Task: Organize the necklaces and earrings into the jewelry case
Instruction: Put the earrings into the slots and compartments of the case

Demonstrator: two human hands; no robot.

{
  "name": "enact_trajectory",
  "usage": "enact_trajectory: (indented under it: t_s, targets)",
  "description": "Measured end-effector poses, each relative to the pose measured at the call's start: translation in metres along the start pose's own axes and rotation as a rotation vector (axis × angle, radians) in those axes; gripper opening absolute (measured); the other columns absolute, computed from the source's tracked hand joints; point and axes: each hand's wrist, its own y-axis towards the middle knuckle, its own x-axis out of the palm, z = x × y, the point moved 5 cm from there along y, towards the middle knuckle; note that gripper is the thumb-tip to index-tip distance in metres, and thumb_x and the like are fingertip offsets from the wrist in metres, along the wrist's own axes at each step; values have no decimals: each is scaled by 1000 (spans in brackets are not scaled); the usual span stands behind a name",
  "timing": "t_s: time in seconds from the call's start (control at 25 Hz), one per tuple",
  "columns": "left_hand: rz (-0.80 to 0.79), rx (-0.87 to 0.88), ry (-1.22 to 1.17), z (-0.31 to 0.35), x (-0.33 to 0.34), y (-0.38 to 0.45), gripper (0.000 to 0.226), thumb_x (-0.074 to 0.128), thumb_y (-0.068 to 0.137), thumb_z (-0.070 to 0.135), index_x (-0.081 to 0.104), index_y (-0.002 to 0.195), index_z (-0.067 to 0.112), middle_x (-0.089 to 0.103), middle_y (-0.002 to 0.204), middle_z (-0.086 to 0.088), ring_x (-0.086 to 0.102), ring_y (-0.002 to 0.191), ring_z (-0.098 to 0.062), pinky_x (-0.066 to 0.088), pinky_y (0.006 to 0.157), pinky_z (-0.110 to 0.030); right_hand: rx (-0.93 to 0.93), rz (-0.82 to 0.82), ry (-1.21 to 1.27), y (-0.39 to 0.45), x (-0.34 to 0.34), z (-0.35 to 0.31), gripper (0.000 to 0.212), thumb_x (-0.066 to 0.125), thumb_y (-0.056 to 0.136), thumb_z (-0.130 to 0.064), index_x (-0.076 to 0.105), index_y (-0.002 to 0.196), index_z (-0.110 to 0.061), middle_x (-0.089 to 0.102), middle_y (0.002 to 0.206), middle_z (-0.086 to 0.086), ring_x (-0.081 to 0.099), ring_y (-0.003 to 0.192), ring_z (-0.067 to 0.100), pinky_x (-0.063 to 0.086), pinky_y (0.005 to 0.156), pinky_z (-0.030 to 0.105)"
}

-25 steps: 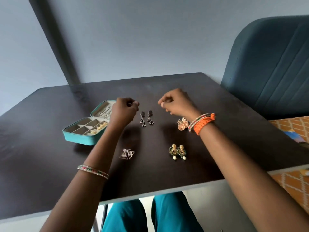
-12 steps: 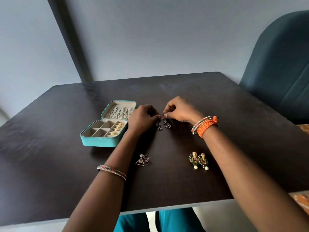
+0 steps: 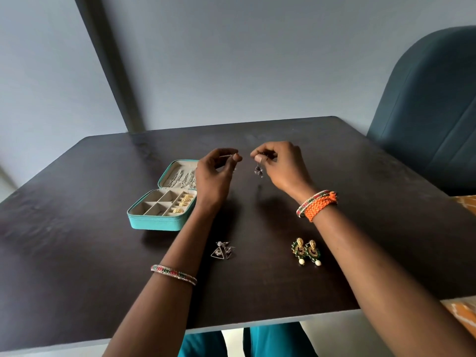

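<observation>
I pinch a small dark dangling earring between the thumb and forefinger of my right hand; it hangs just below my fingertips, lifted clear of the table. My left hand is raised beside it, thumb and forefinger closed on something thin and pale that is too small for me to tell what it is. The two hands are near each other but not touching.

Just to the left of my left hand, partly hidden behind it, lies the open turquoise jewelry case. Its upright lid holds silvery chains, and gold earrings sit in the compartments on the case's right side, nearest my wrist; the other compartments show only lining.

Nearer to me, below my left hand, a pair of silver triangle earrings lies on the table. Below my right wrist lies a pair of green and gold earrings with pearl drops.

A bangle circles my left forearm; an orange braided band and a bangle wrap my right wrist. A teal chair stands far off to the right.
</observation>
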Motion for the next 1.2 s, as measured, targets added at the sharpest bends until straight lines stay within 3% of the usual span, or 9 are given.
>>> enact_trajectory:
  t_s: [0.16, 0.44, 0.72, 0.84, 1.0, 1.2]
  targets:
    - [20, -36, -144, 4, 0, 0, 10, 66, 87, 12, 65, 97, 10, 70, 82, 3, 59, 63, 8, 47, 60, -12, -36, 50, 99, 2, -6, -5, 7, 68, 83, -6, 68, 89, -10, 72, 81, 2, 63, 74, 6, 42, 64, 2]
    - [61, -77, -260, 9, -3, -3, 10, 65, 88, 8, 57, 85, 13, 72, 71, 8, 58, 54, 0, 47, 53, -15, 88, -22, 308, 7, -1, 5, 7, 69, 82, -12, 65, 78, -15, 73, 78, 6, 70, 75, 15, 56, 72, 31]
    - [-13, -175, -424, 14, 1, -7, 5, 61, 91, 12, 64, 90, 15, 74, 73, 6, 68, 69, -5, 48, 64, -22, 159, -97, 643, 4, 0, -1, 10, 64, 87, -6, 69, 90, -14, 70, 78, 1, 66, 74, 11, 55, 73, 29]
    - [-20, -179, -511, 22, 3, -10, 6, 61, 90, 10, 66, 93, 12, 74, 77, 3, 70, 79, -10, 52, 67, -20, 126, -135, 659, 4, -2, -8, 13, 62, 88, -3, 70, 96, -10, 67, 83, 4, 62, 75, 10, 55, 74, 28]
    - [-55, -190, -645, 30, 3, -8, 12, 58, 92, 7, 67, 99, 8, 74, 86, 1, 70, 87, -12, 54, 74, -21, 15, -136, 581, 2, -5, -23, 18, 61, 88, 0, 69, 89, -15, 69, 89, 1, 64, 82, 10, 53, 74, 23]
    - [-41, -305, -750, 36, 6, -11, 16, 52, 94, 5, 66, 99, 9, 74, 82, 3, 69, 81, -6, 53, 72, -18, 18, -138, 647, 4, -13, -27, 17, 54, 92, 0, 66, 90, -12, 68, 83, 7, 67, 78, 17, 56, 75, 30]
